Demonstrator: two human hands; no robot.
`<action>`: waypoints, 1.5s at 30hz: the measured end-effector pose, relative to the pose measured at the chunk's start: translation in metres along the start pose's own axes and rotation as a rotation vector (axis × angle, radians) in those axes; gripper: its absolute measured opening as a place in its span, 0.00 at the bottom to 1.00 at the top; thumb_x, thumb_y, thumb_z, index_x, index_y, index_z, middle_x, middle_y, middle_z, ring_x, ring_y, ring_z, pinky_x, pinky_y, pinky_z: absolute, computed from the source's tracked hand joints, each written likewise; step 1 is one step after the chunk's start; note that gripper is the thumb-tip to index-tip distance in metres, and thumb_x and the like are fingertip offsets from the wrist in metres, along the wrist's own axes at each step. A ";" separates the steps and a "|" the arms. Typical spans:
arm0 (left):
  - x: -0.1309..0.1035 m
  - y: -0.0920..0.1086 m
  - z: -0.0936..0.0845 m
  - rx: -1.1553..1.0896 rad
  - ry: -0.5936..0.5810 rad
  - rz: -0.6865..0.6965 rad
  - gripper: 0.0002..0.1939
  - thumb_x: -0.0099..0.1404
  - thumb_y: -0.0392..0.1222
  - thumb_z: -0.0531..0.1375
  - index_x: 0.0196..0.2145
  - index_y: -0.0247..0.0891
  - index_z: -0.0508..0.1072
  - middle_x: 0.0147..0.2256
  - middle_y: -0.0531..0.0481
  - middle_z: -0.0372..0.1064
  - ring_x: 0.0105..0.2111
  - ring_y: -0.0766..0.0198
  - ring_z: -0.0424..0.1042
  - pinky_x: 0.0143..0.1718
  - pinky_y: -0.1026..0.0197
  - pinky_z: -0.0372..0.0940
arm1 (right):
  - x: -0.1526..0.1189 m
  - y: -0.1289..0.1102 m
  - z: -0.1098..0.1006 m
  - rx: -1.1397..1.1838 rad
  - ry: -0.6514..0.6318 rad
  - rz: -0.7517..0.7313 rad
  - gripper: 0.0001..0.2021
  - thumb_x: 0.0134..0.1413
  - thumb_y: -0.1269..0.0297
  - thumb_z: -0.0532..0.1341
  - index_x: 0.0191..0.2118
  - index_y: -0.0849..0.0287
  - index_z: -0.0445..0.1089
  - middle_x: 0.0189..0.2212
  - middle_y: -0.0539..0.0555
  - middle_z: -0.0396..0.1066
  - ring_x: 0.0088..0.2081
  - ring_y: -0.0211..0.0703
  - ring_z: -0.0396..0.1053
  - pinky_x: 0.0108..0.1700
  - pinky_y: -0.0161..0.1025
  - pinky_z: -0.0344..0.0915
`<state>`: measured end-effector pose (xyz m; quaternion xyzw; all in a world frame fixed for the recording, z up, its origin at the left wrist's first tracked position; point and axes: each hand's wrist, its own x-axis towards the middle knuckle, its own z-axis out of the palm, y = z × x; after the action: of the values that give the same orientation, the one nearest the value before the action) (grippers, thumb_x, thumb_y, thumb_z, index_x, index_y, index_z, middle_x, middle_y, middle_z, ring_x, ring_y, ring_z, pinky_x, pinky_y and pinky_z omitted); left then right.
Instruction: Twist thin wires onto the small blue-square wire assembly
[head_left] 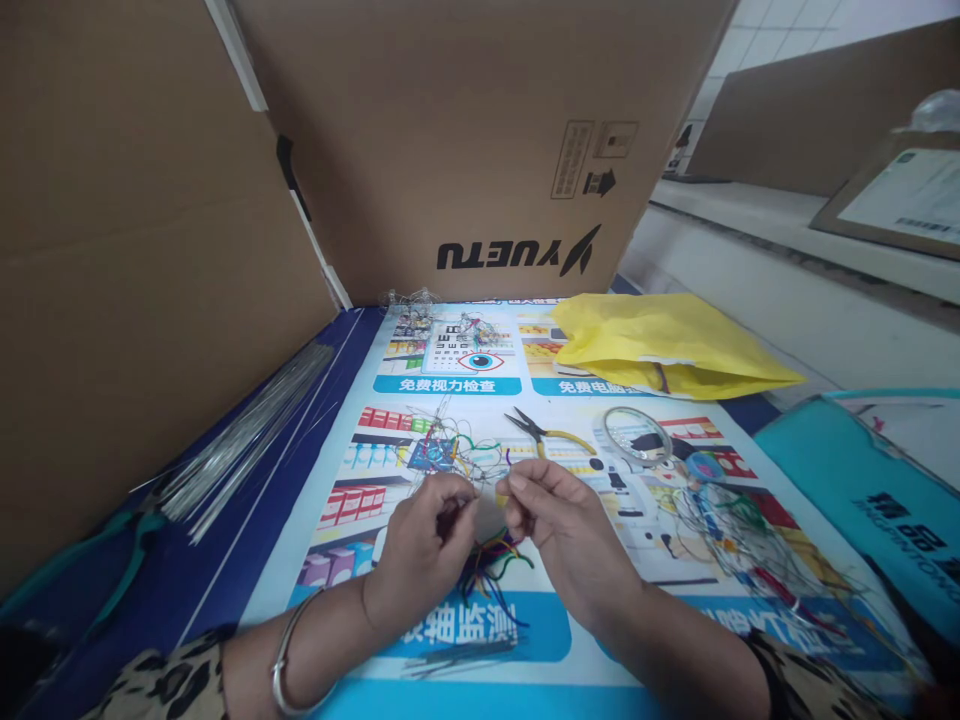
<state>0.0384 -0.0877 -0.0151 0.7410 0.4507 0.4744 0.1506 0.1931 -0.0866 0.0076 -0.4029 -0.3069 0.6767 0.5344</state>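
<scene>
My left hand (429,538) is closed, thumb and index finger pinched together. My right hand (566,530) pinches opposite it, a small gap apart. A fine wire seems to run between the fingertips, though its ends are too small to make out. Below the hands lies a bundle of coloured threads or wires (495,572), green, purple and yellow, partly hidden by the left hand. Just beyond is a tangle of thin wire pieces (442,440) with coloured bits. Yellow-handled pliers (551,432) lie with jaws open behind the right hand.
Straight silvery wires (247,440) and teal-handled cutters (124,550) lie left. A clear ring-shaped roll (637,437), more tangled wires (739,535) and a teal bag (862,500) sit right. Behind are a yellow pouch (667,340) and a cardboard box (480,130). Dark short wires (465,655) lie in front.
</scene>
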 end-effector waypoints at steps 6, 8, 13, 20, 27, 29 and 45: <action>0.001 0.003 -0.004 0.061 -0.024 0.120 0.07 0.60 0.28 0.54 0.33 0.39 0.62 0.27 0.55 0.67 0.25 0.70 0.67 0.26 0.68 0.62 | -0.005 0.003 -0.001 -0.267 -0.065 -0.147 0.06 0.51 0.63 0.61 0.35 0.58 0.70 0.24 0.49 0.71 0.24 0.34 0.65 0.29 0.34 0.62; 0.001 0.003 -0.004 0.060 -0.026 0.135 0.08 0.60 0.28 0.54 0.33 0.39 0.62 0.27 0.55 0.68 0.26 0.70 0.67 0.27 0.68 0.62 | -0.004 0.002 -0.002 -0.411 -0.057 -0.187 0.05 0.52 0.64 0.60 0.35 0.58 0.71 0.21 0.48 0.69 0.24 0.35 0.66 0.30 0.34 0.63; 0.000 0.002 -0.003 0.027 -0.035 0.148 0.08 0.61 0.28 0.54 0.35 0.39 0.62 0.29 0.54 0.68 0.28 0.70 0.68 0.28 0.69 0.63 | -0.001 0.002 -0.005 -0.775 -0.078 -0.488 0.06 0.50 0.71 0.59 0.33 0.57 0.72 0.30 0.51 0.72 0.33 0.38 0.69 0.37 0.35 0.66; 0.001 0.003 -0.004 0.043 -0.070 0.161 0.06 0.62 0.30 0.53 0.34 0.40 0.61 0.29 0.53 0.68 0.28 0.69 0.69 0.28 0.68 0.63 | -0.001 0.004 -0.006 -0.885 -0.108 -0.644 0.07 0.53 0.71 0.58 0.35 0.56 0.72 0.31 0.51 0.72 0.35 0.39 0.69 0.39 0.36 0.67; -0.002 0.001 -0.003 0.141 -0.065 0.261 0.06 0.62 0.30 0.51 0.35 0.39 0.61 0.29 0.51 0.70 0.28 0.66 0.70 0.30 0.64 0.65 | -0.004 0.000 -0.002 -0.898 -0.082 -0.581 0.07 0.53 0.70 0.58 0.34 0.54 0.73 0.31 0.52 0.72 0.35 0.41 0.70 0.38 0.38 0.66; -0.003 0.000 -0.003 0.161 -0.069 0.285 0.07 0.62 0.29 0.52 0.35 0.39 0.61 0.28 0.52 0.70 0.28 0.65 0.71 0.29 0.64 0.65 | -0.005 -0.001 -0.001 -0.899 -0.072 -0.572 0.07 0.52 0.70 0.59 0.34 0.54 0.73 0.31 0.52 0.72 0.35 0.41 0.70 0.38 0.38 0.66; -0.002 -0.003 -0.003 0.136 -0.180 0.288 0.06 0.63 0.31 0.49 0.34 0.40 0.61 0.27 0.53 0.69 0.26 0.67 0.69 0.28 0.65 0.63 | -0.008 0.004 -0.003 -0.912 -0.140 -0.588 0.10 0.52 0.74 0.56 0.36 0.55 0.72 0.31 0.52 0.71 0.35 0.41 0.68 0.38 0.37 0.65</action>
<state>0.0339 -0.0879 -0.0170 0.8458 0.3557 0.3913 0.0706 0.1945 -0.0949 0.0045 -0.4449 -0.7039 0.3222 0.4504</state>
